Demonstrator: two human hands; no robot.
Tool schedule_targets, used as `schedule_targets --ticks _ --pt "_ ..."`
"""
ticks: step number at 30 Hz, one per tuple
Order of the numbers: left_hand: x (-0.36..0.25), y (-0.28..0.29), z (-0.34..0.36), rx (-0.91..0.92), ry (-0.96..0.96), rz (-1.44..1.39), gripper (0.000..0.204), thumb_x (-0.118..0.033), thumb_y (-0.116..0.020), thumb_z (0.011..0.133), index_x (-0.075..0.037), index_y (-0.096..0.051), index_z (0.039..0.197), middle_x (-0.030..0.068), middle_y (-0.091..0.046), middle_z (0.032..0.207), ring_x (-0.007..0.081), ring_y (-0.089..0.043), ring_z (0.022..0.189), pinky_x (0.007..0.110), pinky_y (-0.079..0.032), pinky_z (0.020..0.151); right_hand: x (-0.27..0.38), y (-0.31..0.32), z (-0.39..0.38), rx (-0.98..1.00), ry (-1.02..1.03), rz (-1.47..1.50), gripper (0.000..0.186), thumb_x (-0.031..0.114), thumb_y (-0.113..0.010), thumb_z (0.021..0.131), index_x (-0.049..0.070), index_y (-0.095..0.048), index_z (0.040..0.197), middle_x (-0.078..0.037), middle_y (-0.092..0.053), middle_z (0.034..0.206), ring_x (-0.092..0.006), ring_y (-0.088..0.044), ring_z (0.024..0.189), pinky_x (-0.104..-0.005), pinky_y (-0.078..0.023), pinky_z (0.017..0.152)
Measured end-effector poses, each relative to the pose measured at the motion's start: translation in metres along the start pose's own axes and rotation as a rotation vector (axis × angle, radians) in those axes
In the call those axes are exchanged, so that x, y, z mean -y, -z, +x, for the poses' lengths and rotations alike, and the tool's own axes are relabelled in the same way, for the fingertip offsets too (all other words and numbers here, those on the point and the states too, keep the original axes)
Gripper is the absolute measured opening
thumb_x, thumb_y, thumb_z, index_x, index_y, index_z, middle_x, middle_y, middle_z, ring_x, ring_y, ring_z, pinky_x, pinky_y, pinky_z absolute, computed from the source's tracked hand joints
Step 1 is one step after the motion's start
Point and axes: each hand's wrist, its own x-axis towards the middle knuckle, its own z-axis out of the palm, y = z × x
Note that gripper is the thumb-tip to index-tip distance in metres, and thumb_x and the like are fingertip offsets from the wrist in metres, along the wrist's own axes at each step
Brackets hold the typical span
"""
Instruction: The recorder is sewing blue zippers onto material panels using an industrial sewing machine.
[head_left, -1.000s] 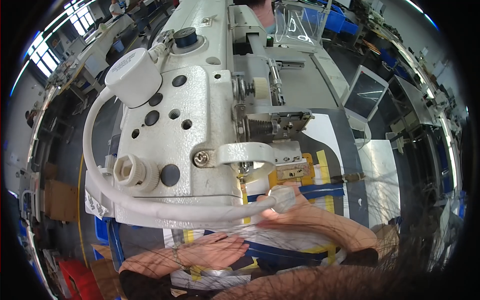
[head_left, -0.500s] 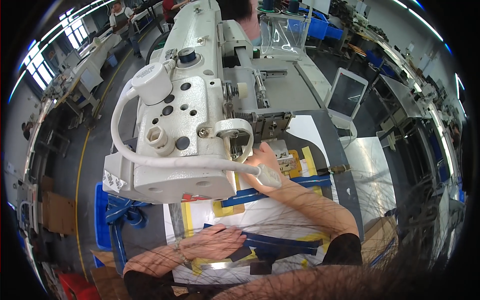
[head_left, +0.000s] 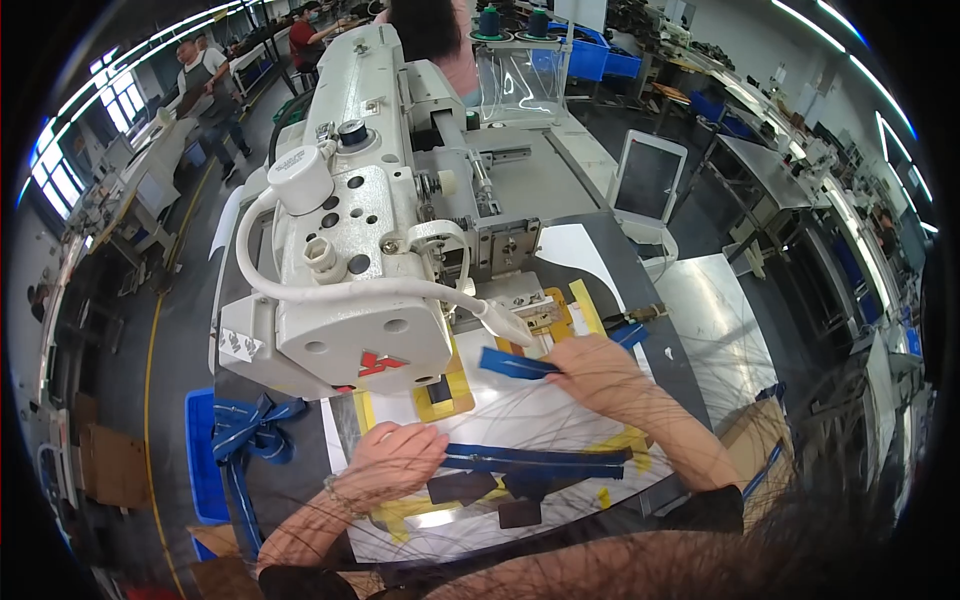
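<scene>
My right hand [head_left: 600, 375] is closed on a blue zipper strip [head_left: 512, 364], which sticks out on both sides of the fist, just in front of the sewing machine head [head_left: 350, 235]. Closer to me, my left hand [head_left: 395, 460] has its fingers curled round the left end of a second blue zipper [head_left: 540, 461]. That zipper lies across a white work sheet [head_left: 480, 425] edged with yellow tape. A yellow-framed template [head_left: 443, 395] sits partly under the machine head. Dark patches [head_left: 519, 513] lie below the second zipper.
At the left, a blue bin [head_left: 203, 450] stands beside a bundle of blue zipper tape [head_left: 258, 430]. A tablet-like screen [head_left: 648, 178] stands at the right behind the table. A white cable [head_left: 375, 290] loops across the machine's front. Other people are farther back.
My right hand has come out from beside the machine head towards me, lifting the zipper off the template. My left hand, flat before, has curled at the nearer zipper's end. The view has shifted.
</scene>
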Motion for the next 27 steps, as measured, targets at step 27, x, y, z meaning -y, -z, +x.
schedule_targets --ticks 27 --pt "-0.016 0.002 0.005 0.020 0.592 -0.697 0.029 -0.029 -0.062 0.086 0.000 -0.061 0.090 0.0118 -0.058 0.080 0.0229 -0.054 0.075 0.033 -0.043 0.066 0.025 -0.094 -0.271 -0.989 -0.709 1.023 0.028 0.023 -0.043 0.097 0.002 -0.061 0.101 0.002 -0.044 0.066 -0.0060 -0.038 0.057 -0.0205 -0.035 0.055"
